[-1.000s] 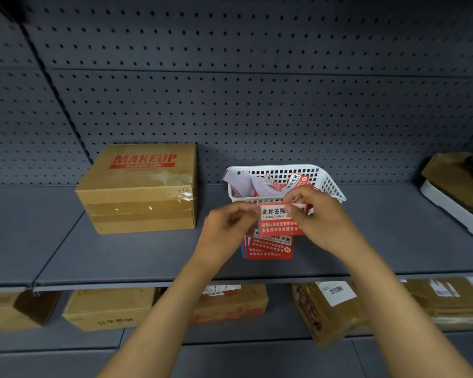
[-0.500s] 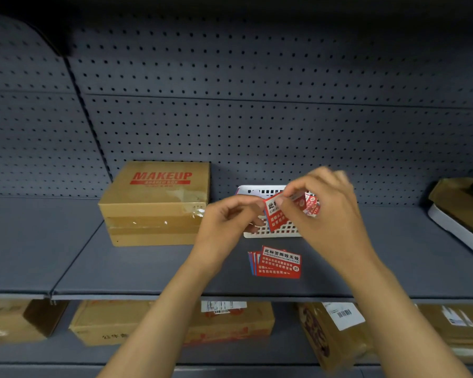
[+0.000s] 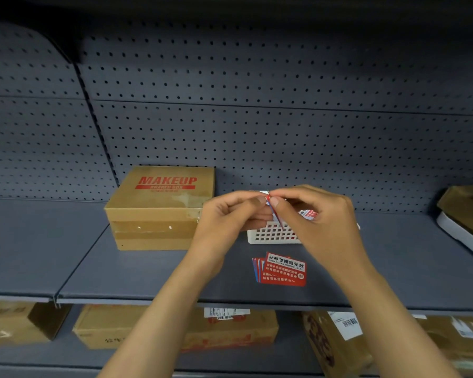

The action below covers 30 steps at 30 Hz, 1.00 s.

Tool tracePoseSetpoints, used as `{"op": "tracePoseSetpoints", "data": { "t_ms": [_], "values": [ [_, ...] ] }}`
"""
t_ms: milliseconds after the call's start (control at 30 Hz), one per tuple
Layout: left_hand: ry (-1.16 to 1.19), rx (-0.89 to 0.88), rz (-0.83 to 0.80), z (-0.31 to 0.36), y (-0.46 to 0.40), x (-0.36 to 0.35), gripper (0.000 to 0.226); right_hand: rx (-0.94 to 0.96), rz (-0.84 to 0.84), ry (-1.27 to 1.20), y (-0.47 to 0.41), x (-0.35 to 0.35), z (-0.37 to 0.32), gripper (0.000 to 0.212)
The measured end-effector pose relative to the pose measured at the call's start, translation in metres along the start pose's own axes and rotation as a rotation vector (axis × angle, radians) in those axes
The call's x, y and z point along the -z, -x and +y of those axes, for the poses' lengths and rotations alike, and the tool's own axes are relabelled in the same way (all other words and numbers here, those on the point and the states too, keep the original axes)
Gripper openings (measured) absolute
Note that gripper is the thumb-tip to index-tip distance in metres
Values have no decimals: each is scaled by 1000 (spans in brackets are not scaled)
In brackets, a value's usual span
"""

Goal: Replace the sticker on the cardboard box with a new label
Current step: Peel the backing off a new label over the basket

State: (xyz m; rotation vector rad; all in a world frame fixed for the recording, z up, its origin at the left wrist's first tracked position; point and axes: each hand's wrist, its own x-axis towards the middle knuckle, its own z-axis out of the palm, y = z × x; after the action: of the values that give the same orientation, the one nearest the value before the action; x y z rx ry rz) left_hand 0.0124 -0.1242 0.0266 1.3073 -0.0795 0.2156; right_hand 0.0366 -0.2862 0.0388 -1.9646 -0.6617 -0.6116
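Observation:
A brown cardboard box point(image 3: 159, 208) printed MAKEUP in red stands on the grey shelf point(image 3: 148, 271), left of my hands. My left hand point(image 3: 227, 222) and my right hand point(image 3: 317, 227) meet in front of a white basket point(image 3: 271, 234). Both pinch one red label point(image 3: 272, 210), held edge-on between the fingertips. A small stack of red labels point(image 3: 283, 270) with white print lies flat on the shelf below my hands.
The white basket holds more red and white scraps point(image 3: 307, 214), mostly hidden by my right hand. A white tray with brown items point(image 3: 464, 222) sits at the far right. Several cardboard boxes point(image 3: 175, 328) fill the lower shelf. A perforated back panel point(image 3: 257, 118) rises behind.
My hands have lifted the single red label off the stack and turned it from face-on to edge-on. The view has tilted upward, so the shelf sits lower in frame.

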Motion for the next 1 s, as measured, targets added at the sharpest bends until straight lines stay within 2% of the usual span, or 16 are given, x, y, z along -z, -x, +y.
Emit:
{"op": "tracePoseSetpoints", "data": {
  "t_ms": [367,600,800,1000],
  "values": [
    [-100,-92,-24,-2,-4,1,12,19,-38,-27,-2,-1,6,14],
    [-269,-218,-37,-5,-7,0,10,10,-52,-120,-3,0,8,19],
    [-194,-180,-57,-2,-6,-1,13,40,-26,-114,-3,3,11,20],
    [-173,-141,-37,2,-3,-3,17,178,9,-12,-2,1,14,19]
  ]
}}
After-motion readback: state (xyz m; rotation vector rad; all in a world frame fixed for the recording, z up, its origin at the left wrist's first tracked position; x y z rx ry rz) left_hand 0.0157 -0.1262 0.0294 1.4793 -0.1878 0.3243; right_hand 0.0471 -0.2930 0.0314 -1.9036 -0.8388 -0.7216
